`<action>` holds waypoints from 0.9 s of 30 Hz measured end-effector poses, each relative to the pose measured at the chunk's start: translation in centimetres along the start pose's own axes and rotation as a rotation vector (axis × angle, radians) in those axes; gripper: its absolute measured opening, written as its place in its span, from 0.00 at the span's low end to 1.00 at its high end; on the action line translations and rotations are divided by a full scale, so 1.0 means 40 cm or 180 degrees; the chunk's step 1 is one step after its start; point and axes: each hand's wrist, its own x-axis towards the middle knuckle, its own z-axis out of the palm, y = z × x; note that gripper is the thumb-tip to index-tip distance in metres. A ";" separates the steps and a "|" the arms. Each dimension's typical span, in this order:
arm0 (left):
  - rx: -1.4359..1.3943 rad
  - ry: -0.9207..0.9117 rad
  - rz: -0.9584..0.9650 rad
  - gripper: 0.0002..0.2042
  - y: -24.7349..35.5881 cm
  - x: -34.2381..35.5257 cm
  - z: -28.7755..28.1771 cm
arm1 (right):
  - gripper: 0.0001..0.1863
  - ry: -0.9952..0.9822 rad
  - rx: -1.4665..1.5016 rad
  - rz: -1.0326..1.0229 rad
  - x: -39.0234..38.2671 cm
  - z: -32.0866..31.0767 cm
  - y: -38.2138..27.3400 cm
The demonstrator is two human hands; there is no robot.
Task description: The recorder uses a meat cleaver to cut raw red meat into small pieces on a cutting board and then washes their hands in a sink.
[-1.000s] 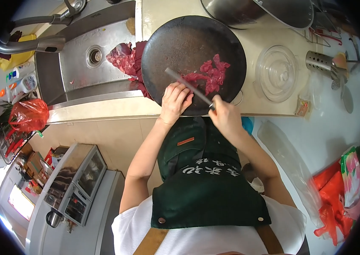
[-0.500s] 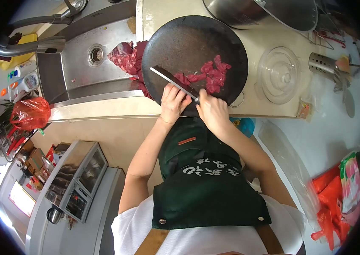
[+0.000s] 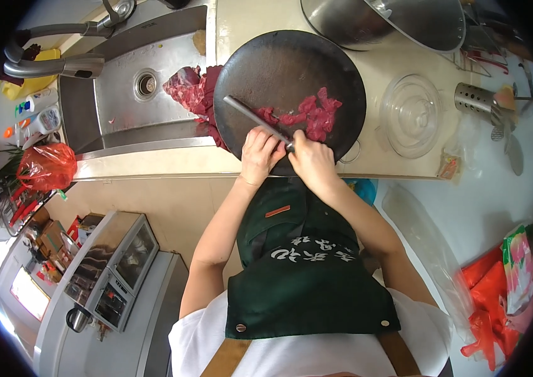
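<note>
A round dark chopping board (image 3: 279, 69) lies on the counter, with several thin slices of raw red meat (image 3: 320, 116) on its right half. My right hand (image 3: 312, 160) is closed round the handle of a kitchen knife (image 3: 252, 115), whose blade points up and left across the board. Close beside the blade, my left hand (image 3: 260, 154) presses down with curled fingers at the board's near edge. Whatever lies under those fingers is hidden. A large piece of raw meat (image 3: 185, 89) hangs over the sink's edge, beside dark red meat (image 3: 211, 94) touching the board's left side.
To the left is a steel sink (image 3: 115, 113) with a tap (image 3: 81, 65). A big steel pot (image 3: 342, 25) stands behind the board. On the right are a clear glass lid (image 3: 411, 116) and a perforated utensil holder (image 3: 472, 97). A red plastic bag (image 3: 46, 166) sits left.
The knife blade has tilted, so its bright face no longer shows as it did. Both hands stay at nearly the same place on the board. The whole view has shifted slightly.
</note>
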 end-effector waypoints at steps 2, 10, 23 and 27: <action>0.0005 0.0094 0.0043 0.13 0.004 0.006 0.004 | 0.13 0.0203 0.1284 0.0011 -0.014 0.025 0.096; -0.0001 0.0244 0.0012 0.16 0.008 0.010 0.003 | 0.08 -0.0549 0.3967 0.1702 -0.045 -0.138 0.243; 0.0160 0.0076 0.0157 0.16 -0.011 -0.018 -0.006 | 0.17 -0.0278 -0.0007 -0.0191 -0.133 -0.076 0.031; 0.0178 0.0184 0.0120 0.16 -0.011 -0.010 -0.002 | 0.18 -0.0587 -0.0183 -0.0018 -0.177 -0.111 0.073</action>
